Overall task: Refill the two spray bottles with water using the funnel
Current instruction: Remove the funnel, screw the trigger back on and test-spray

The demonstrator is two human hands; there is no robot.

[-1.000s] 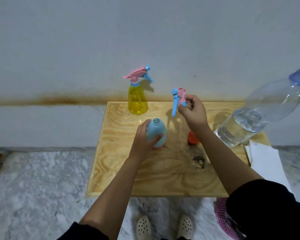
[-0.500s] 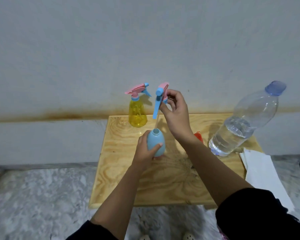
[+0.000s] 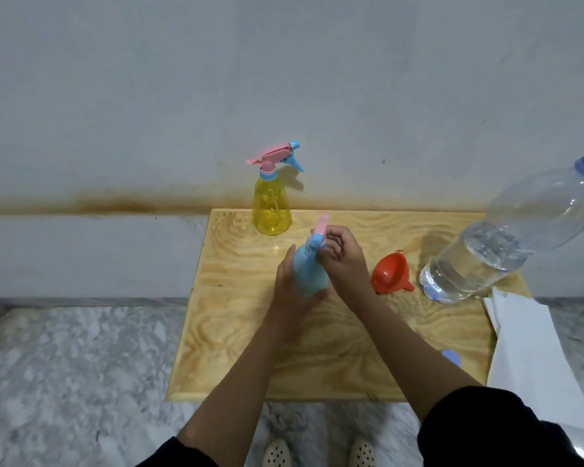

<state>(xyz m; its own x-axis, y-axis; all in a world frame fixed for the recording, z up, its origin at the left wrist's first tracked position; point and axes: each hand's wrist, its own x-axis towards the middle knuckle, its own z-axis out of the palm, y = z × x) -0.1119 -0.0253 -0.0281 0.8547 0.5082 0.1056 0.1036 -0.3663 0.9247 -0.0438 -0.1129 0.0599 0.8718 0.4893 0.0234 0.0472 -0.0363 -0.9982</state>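
Observation:
A light blue spray bottle (image 3: 309, 273) stands mid-table on the wooden board (image 3: 317, 358), gripped around its body by my left hand (image 3: 289, 291). Its pink and blue spray head (image 3: 317, 235) sits on the neck, with my right hand (image 3: 343, 261) closed around it. A yellow spray bottle (image 3: 271, 210) with its pink trigger head on stands at the back of the board. A red funnel (image 3: 390, 273) lies on its side to the right of my hands. Further right stands a large clear water bottle (image 3: 506, 237), partly filled, with a blue cap.
White paper sheets (image 3: 533, 358) lie off the board's right edge. A small blue cap (image 3: 451, 357) shows beside my right forearm. The board sits low against a grey wall, over a marble floor (image 3: 64, 365). My shoes show below.
My right hand has brought the spray head down from above onto the blue bottle's neck. The left hand has kept hold of the bottle. The camera has tilted.

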